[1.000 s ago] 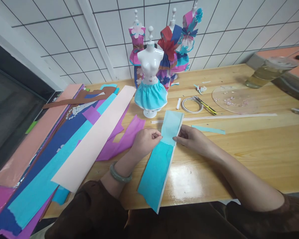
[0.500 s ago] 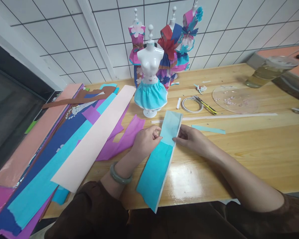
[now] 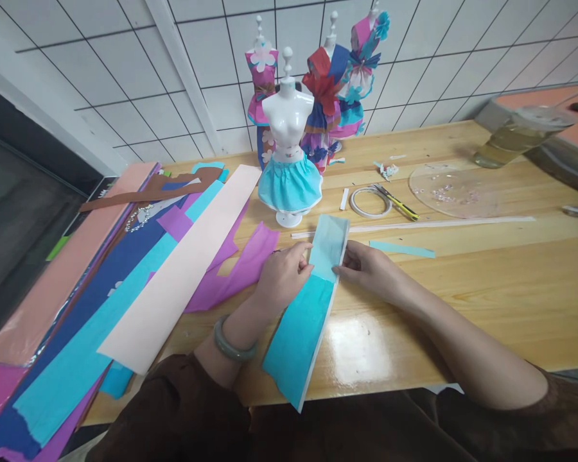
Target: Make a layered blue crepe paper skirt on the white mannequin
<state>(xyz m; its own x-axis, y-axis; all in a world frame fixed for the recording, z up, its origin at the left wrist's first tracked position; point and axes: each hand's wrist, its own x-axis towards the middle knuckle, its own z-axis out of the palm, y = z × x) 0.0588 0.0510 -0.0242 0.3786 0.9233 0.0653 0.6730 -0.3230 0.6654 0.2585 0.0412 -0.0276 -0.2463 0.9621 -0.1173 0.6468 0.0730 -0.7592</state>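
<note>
A turquoise crepe paper strip (image 3: 302,330) with a pale edging along its right side lies slantwise between my hands. Its upper part looks lighter, as if folded over or seen from its other face. My left hand (image 3: 280,276) has its fingers curled closed at the strip's left edge. On the opposite edge, my right hand (image 3: 372,269) pinches the strip between thumb and fingers. Just beyond the strip stands a small white mannequin (image 3: 289,119) wearing a gathered turquoise skirt (image 3: 289,185).
Layered paper sheets, topped by a pale pink strip (image 3: 183,263), cover the left side. Dressed mannequins (image 3: 325,86) stand behind. To the right are a tape roll (image 3: 354,208), yellow cutter (image 3: 404,210), a clear plate (image 3: 455,189) of small gems and a cup (image 3: 515,138).
The camera view has shifted slightly. Both hands keep the same hold on the crepe paper strip.
</note>
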